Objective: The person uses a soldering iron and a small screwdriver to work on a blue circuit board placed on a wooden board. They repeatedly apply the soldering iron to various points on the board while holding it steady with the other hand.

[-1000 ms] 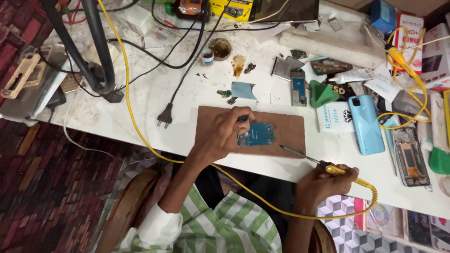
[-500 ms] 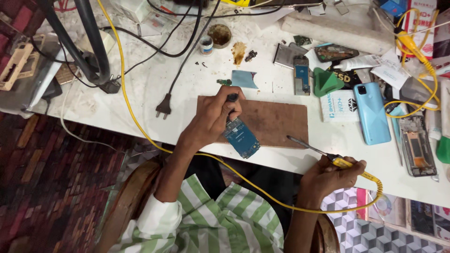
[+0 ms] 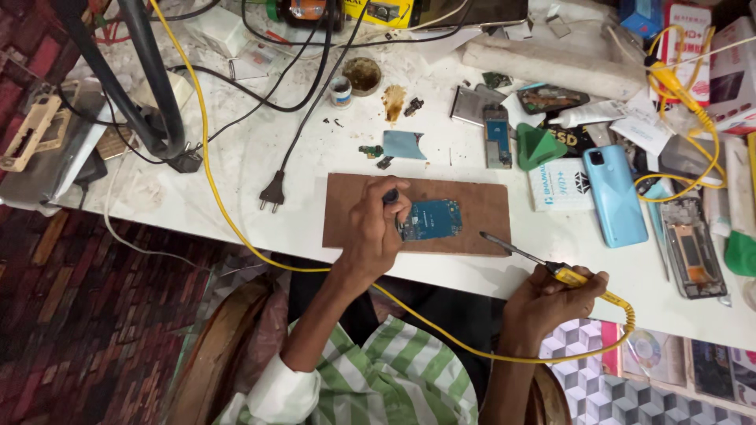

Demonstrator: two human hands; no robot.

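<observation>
Under the left hand (image 3: 374,228), circuit board (image 3: 431,219) partly hidden.

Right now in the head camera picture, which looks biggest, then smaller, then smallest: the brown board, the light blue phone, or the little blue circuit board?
1. Brown board, clearly largest.
2. Light blue phone.
3. Blue circuit board, smallest, partly covered by the left hand.

One wooden board (image 3: 441,201), one blue circuit board (image 3: 431,218), one soldering iron (image 3: 551,269), one light-blue phone (image 3: 616,194) at three o'clock, perhaps two small tins (image 3: 364,75).
</observation>
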